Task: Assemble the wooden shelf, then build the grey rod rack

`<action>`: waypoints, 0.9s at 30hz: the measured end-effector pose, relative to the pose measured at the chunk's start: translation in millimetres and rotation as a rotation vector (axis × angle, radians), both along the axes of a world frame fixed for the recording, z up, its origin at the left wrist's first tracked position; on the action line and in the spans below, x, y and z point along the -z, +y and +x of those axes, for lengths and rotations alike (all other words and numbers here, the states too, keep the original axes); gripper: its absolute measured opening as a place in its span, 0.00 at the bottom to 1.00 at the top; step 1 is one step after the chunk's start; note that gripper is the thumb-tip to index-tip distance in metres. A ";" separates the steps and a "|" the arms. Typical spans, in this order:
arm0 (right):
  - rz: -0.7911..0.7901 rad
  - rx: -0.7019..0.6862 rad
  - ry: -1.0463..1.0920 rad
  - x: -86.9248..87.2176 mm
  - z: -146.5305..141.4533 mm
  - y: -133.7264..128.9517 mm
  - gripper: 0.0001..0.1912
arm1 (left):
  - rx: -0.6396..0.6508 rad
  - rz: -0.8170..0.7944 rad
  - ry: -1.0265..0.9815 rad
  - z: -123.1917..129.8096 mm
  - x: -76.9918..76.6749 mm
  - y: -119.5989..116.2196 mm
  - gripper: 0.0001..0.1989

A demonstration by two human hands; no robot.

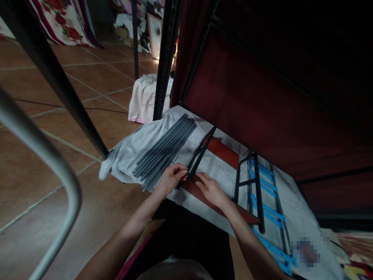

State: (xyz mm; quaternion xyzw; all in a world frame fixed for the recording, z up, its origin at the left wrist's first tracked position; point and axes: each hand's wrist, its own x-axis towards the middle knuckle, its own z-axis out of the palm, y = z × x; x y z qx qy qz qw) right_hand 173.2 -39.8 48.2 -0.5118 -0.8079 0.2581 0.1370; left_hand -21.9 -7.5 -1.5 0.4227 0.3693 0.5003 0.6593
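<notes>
My left hand (172, 179) is closed in a pinch at the near end of a black metal side frame (201, 157); whatever is between its fingertips is too small to make out. Across from it, my right hand (212, 189) has its fingers stretched out, their tips by the same frame and over a reddish-brown board (240, 212). That board runs right to a second black side frame (258, 186). A second reddish-brown board (223, 152) lies farther back between the frames.
Several grey tubes (167, 149) lie on the pale cloth (125, 157) at left. Blue plastic strips (269, 212) with dark rods lie at right. Black metal posts (166, 58), a dark red curtain (241, 85) and a curved pale tube (71, 186) stand around me.
</notes>
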 end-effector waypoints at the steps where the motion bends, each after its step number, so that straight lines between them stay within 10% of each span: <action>1: -0.014 0.000 0.009 -1.4 -0.5 0.8 0.20 | 0.004 -0.008 0.008 -0.3 -0.1 0.4 0.14; 27: -0.049 0.029 0.113 0.0 -0.1 4.8 0.22 | -0.069 0.236 0.556 3.7 -9.1 -1.5 0.13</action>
